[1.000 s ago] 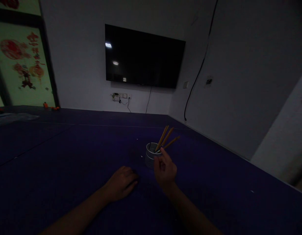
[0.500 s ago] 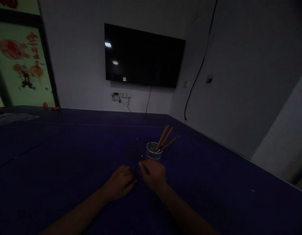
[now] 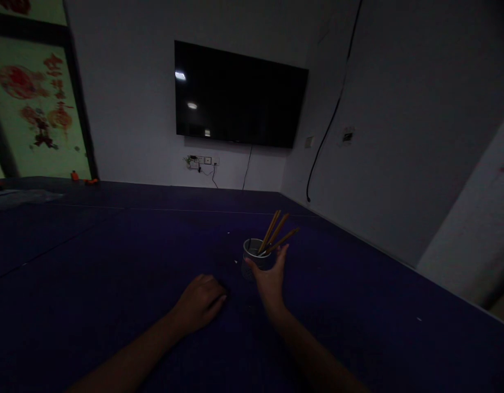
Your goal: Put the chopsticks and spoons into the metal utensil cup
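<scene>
A grey pencil cup stands upright on the dark blue floor, with several yellow-brown pencils and a few thinner dark and pale items leaning out of it. My right hand is at the cup's near right side. Its thumb lies over the front of the cup and its fingers spread past the right side; firm contact cannot be made out. To the left of the cup, my left hand rests low on the floor, back up. Its fingers are curled and pressed together, and anything beneath them is hidden.
The blue floor has thin seams and small white scraps. A black television hangs on the far wall above sockets. A dark cable hangs at the right wall. Orange objects lie near the decorated door.
My right hand has opened from a loosely closed shape and moved right and forward to the cup, thumb and fingers now spread at its sides. My left hand has barely moved.
</scene>
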The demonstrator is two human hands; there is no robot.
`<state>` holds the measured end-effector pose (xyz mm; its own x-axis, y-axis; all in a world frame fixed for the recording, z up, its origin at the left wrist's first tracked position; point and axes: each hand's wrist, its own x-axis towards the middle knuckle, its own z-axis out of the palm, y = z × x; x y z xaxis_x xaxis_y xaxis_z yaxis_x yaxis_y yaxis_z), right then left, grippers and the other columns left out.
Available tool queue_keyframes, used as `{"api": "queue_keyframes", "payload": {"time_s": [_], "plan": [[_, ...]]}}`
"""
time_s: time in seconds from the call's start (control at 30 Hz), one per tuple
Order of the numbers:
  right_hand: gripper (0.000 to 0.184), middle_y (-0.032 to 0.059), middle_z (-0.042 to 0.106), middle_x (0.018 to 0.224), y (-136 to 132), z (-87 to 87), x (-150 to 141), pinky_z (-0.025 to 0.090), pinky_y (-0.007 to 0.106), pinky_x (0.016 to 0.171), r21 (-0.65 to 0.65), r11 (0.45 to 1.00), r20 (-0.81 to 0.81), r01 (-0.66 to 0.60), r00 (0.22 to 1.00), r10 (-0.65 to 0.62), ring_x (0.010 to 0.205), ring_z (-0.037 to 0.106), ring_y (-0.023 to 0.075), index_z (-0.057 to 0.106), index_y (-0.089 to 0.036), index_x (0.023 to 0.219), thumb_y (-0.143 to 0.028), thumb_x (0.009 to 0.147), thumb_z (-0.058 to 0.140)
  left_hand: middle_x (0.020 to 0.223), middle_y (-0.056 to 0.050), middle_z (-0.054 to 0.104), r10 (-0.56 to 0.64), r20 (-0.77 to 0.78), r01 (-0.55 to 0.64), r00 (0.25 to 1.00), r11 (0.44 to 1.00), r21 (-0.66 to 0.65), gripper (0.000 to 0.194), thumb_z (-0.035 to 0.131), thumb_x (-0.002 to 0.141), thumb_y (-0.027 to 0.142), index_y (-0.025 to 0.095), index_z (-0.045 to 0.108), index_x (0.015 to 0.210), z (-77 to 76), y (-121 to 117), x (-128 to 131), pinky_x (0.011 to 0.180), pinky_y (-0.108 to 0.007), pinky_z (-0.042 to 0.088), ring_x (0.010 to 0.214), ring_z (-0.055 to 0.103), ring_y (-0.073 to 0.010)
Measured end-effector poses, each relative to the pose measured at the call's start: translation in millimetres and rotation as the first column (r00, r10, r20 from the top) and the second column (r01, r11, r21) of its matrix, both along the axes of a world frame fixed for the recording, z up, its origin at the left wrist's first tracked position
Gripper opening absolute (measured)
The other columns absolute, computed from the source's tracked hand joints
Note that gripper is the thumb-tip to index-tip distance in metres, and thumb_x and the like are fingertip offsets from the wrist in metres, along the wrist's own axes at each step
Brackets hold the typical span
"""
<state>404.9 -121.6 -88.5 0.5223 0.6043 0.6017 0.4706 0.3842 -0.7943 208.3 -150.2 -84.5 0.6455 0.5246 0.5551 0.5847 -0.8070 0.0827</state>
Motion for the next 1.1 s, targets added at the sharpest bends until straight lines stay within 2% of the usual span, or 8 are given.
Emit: {"api": "queue_keyframes", "payload": {"time_s": [0.1, 0.3, 0.5, 0.63, 0.7, 0.8, 0.93, 1.1], "plan": [[0.104, 0.0174, 0.041, 0.138, 7.4, -8.1, 2.9, 0.032, 0.039, 0.101, -0.034, 0.997, -0.034, -0.062, 0.998, 0.061, 0.125, 0.039, 0.0283, 0.018, -0.013, 0.143, -0.044, 0.060, 0.073, 0.082, -0.004, 0.065, 0.027, 0.034, -0.028, 0.999, 0.999, 0.017, 0.021, 0.041, 0.088, 0.023, 0.020, 0.062, 0.087, -1.4, 2.3, -0.3, 0.070, -0.031, 0.041, 0.078, 0.057, -0.0165], [0.081, 0.0116, 0.055, 0.125, 11.9, -10.6, 4.9, 0.039, 0.038, 0.096, 0.013, 0.988, -0.069, -0.152, 0.986, 0.153, 0.115, 0.051, 0.0256, 0.039, -0.018, 0.133, -0.037, 0.062, 0.072, 0.082, -0.005, 0.066, 0.060, 0.075, -0.062, 0.995, 0.998, 0.033, 0.021, 0.041, 0.088, 0.023, 0.019, 0.062, 0.088, -2.2, 3.5, -0.8, 0.069, -0.031, 0.044, 0.076, 0.058, -0.0164], [0.074, 0.0117, 0.059, 0.118, 10.6, -8.7, 3.6, 0.041, 0.040, 0.094, -0.001, 0.985, -0.108, -0.170, 0.980, 0.169, 0.108, 0.055, 0.0258, 0.045, -0.018, 0.126, -0.037, 0.060, 0.073, 0.080, -0.004, 0.066, 0.077, 0.099, -0.079, 0.992, 0.997, 0.017, 0.023, 0.041, 0.088, 0.023, 0.020, 0.063, 0.089, 0.6, 3.1, -1.1, 0.070, -0.032, 0.046, 0.078, 0.060, -0.0178], [0.078, 0.0129, 0.058, 0.119, 7.0, -4.4, 0.9, 0.041, 0.040, 0.094, 0.033, 0.987, -0.100, -0.158, 0.982, 0.160, 0.109, 0.054, 0.0264, 0.043, -0.017, 0.128, -0.037, 0.060, 0.073, 0.090, -0.006, 0.068, 0.122, 0.145, -0.121, 0.982, 0.992, -0.018, 0.023, 0.043, 0.088, 0.030, 0.020, 0.062, 0.096, 0.9, 3.6, -1.7, 0.077, -0.036, 0.048, 0.087, 0.060, -0.0199], [0.080, 0.0132, 0.057, 0.121, 3.0, -1.4, -3.7, 0.041, 0.040, 0.094, 0.046, 0.981, -0.104, -0.188, 0.976, 0.191, 0.110, 0.054, 0.0266, 0.042, -0.016, 0.129, -0.037, 0.059, 0.074, 0.099, -0.008, 0.066, 0.153, 0.197, -0.147, 0.968, 0.988, -0.046, 0.029, 0.047, 0.086, 0.038, 0.020, 0.060, 0.106, -0.4, 4.5, -2.3, 0.081, -0.038, 0.049, 0.093, 0.060, -0.0217], [0.081, 0.0129, 0.057, 0.121, -7.2, 2.2, -15.8, 0.042, 0.041, 0.094, 0.041, 0.959, -0.101, -0.280, 0.954, 0.283, 0.110, 0.054, 0.0270, 0.043, -0.017, 0.128, -0.036, 0.057, 0.076, 0.112, -0.011, 0.062, 0.192, 0.271, -0.170, 0.943, 0.980, -0.102, 0.054, 0.054, 0.080, 0.050, 0.021, 0.048, 0.125, -3.4, 7.0, -2.8, 0.085, -0.041, 0.048, 0.102, 0.057, -0.0251], [0.080, 0.0119, 0.059, 0.119, -26.0, 4.4, -35.8, 0.043, 0.041, 0.094, 0.019, 0.911, -0.080, -0.411, 0.908, 0.412, 0.109, 0.056, 0.0270, 0.044, -0.018, 0.127, -0.034, 0.057, 0.077, 0.125, -0.015, 0.053, 0.179, 0.348, -0.117, 0.920, 0.974, -0.192, 0.084, 0.063, 0.067, 0.060, 0.022, 0.033, 0.136, -6.1, 9.4, -1.8, 0.090, -0.047, 0.045, 0.110, 0.052, -0.0299], [0.079, 0.0122, 0.059, 0.119, -43.9, 5.2, -50.7, 0.043, 0.041, 0.095, -0.039, 0.884, -0.046, -0.466, 0.885, 0.464, 0.110, 0.055, 0.0274, 0.045, -0.017, 0.126, -0.033, 0.056, 0.078, 0.123, -0.013, 0.055, 0.104, 0.470, 0.025, 0.877, 0.965, -0.259, 0.079, 0.069, 0.066, 0.052, 0.023, 0.036, 0.131, -2.8, 5.0, 2.0, 0.092, -0.046, 0.044, 0.111, 0.053, -0.0291]]}}
